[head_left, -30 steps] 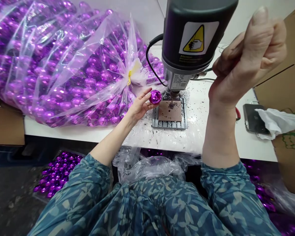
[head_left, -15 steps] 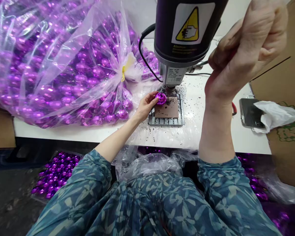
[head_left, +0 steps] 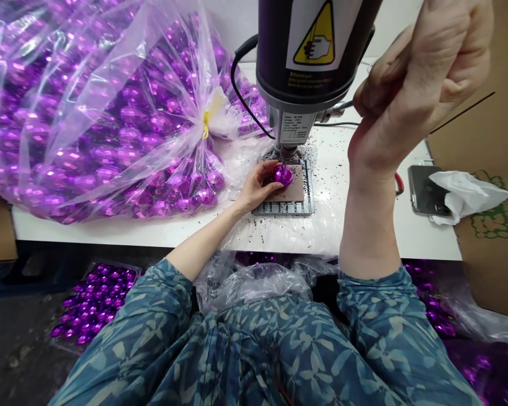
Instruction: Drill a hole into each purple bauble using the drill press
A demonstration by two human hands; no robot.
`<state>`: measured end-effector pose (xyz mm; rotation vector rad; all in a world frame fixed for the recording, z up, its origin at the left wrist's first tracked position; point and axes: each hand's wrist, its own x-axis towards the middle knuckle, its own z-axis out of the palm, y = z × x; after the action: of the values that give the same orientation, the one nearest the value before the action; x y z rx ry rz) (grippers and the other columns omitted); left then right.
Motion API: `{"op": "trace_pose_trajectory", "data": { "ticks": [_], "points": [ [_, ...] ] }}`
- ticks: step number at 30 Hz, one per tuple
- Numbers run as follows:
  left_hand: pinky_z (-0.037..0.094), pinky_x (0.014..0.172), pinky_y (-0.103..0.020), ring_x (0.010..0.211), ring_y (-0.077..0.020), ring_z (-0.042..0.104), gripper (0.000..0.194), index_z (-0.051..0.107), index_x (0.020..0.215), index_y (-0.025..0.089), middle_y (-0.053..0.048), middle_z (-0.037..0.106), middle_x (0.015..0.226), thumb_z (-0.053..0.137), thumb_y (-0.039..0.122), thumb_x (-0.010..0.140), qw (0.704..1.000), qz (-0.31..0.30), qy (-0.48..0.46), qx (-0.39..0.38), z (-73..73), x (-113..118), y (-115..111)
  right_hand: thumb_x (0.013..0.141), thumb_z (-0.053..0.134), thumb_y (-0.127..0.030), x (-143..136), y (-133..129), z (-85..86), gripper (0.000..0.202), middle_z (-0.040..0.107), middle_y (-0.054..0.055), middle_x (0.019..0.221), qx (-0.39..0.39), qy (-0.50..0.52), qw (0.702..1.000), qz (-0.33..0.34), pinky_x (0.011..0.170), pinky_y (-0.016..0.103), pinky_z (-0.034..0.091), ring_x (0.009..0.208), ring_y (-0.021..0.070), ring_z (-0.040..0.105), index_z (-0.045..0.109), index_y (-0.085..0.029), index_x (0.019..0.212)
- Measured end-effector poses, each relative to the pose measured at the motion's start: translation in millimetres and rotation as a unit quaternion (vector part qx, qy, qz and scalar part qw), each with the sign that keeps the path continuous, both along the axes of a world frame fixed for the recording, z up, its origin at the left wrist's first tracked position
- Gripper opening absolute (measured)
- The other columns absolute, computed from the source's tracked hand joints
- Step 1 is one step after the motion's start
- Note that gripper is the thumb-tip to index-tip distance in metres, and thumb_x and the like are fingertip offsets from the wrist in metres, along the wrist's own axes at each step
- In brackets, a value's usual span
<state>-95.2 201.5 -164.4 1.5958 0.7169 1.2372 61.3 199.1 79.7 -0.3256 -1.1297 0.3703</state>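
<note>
My left hand pinches a shiny purple faceted ball between thumb and fingers. The ball is over the brown board on the slotted metal base, beneath the spindle of a black drill press. Raised at the upper right, my right hand is closed around the press's feed lever. Most of the lever's grip is hidden inside the fingers, with a bit of red showing. Whether the bit touches the ball I cannot tell.
A big clear bag of purple balls, tied in yellow, fills the left. Dark shavings surround the base. A phone and crumpled tissue lie at right beside a cardboard box. A tray of purple balls sits lower left.
My left hand has moved the ball slightly right, from the board's upper left edge to nearer its middle, under the spindle. My right hand stays on the lever. The view has shifted a little.
</note>
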Motion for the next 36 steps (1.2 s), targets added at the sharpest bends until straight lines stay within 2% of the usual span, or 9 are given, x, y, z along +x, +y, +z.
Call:
{"op": "trace_pose_trajectory", "data": {
  "ticks": [3,8,12,16,20,25,31,36],
  "points": [
    [0.053,0.127,-0.053,0.145,-0.0332,0.068,0.080,0.059,0.147,0.026,-0.016,0.070,0.152,0.087,0.070,0.087,1.000,-0.018,0.012,0.011,-1.0,1,-3,0.082,0.074,-0.051,1,1,0.1,0.042,0.030,-0.012,0.049,0.004,0.005,1.000,0.002,0.044,0.016,0.013,0.040,-0.0037,0.028,0.050,-0.018,0.072],
    [0.057,0.122,-0.055,0.138,-0.0338,0.072,0.073,0.062,0.142,0.022,-0.017,0.074,0.144,0.085,0.067,0.090,0.999,-0.020,0.024,-0.005,7.3,1,-11,0.082,0.075,-0.054,0,0,-2.1,0.048,0.033,-0.012,0.048,0.009,0.006,1.000,-0.007,0.043,0.022,0.010,0.039,-0.0005,0.026,0.043,-0.020,0.071],
    [0.058,0.119,-0.054,0.135,-0.0327,0.073,0.070,0.062,0.139,0.022,-0.016,0.075,0.141,0.086,0.066,0.091,1.000,-0.010,0.017,-0.022,10.3,1,-14,0.087,0.074,-0.049,-3,-11,-11.3,0.050,0.029,-0.010,0.051,0.002,0.012,0.999,-0.045,0.048,0.022,0.017,0.042,-0.0007,0.026,0.037,-0.020,0.069],
    [0.060,0.115,-0.052,0.129,-0.0317,0.075,0.073,0.061,0.139,0.021,-0.016,0.077,0.137,0.086,0.068,0.089,0.999,-0.003,0.032,-0.025,10.2,2,-14,0.095,0.070,-0.045,-3,-17,-25.5,0.047,0.028,-0.009,0.055,0.025,-0.003,0.997,-0.079,0.051,0.021,0.022,0.045,-0.0019,0.034,0.043,-0.017,0.068],
    [0.061,0.113,-0.051,0.125,-0.0309,0.076,0.074,0.062,0.138,0.021,-0.016,0.077,0.135,0.087,0.069,0.088,0.999,0.005,0.031,-0.023,11.3,3,-14,0.099,0.070,-0.045,-4,-12,-36.0,0.051,0.014,-0.007,0.056,0.074,0.007,0.991,-0.114,0.047,0.021,0.020,0.044,-0.0002,0.026,0.037,-0.019,0.068],
    [0.060,0.115,-0.051,0.126,-0.0303,0.076,0.070,0.063,0.137,0.022,-0.015,0.076,0.137,0.087,0.067,0.089,0.999,0.011,0.034,-0.021,12.8,3,-16,0.098,0.071,-0.048,-6,-9,-42.1,0.063,0.001,-0.004,0.059,0.084,0.020,0.986,-0.144,0.045,0.021,0.016,0.043,0.0003,0.015,0.025,-0.019,0.066],
    [0.061,0.111,-0.049,0.124,-0.0291,0.076,0.072,0.062,0.138,0.022,-0.015,0.077,0.136,0.086,0.069,0.089,0.999,0.010,0.036,-0.026,13.8,3,-18,0.095,0.073,-0.050,3,-10,-56.5,0.066,0.005,-0.005,0.055,0.077,0.006,0.986,-0.148,0.046,0.024,0.016,0.043,0.0012,0.011,0.022,-0.020,0.066],
    [0.059,0.115,-0.050,0.128,-0.0301,0.075,0.071,0.062,0.137,0.023,-0.015,0.076,0.137,0.084,0.071,0.090,0.999,0.015,0.037,-0.014,13.0,4,-18,0.096,0.070,-0.052,5,-13,-67.2,0.060,0.007,-0.004,0.058,0.055,0.003,0.985,-0.163,0.051,0.028,0.023,0.048,0.0038,0.014,0.028,-0.021,0.065]
  ]
}}
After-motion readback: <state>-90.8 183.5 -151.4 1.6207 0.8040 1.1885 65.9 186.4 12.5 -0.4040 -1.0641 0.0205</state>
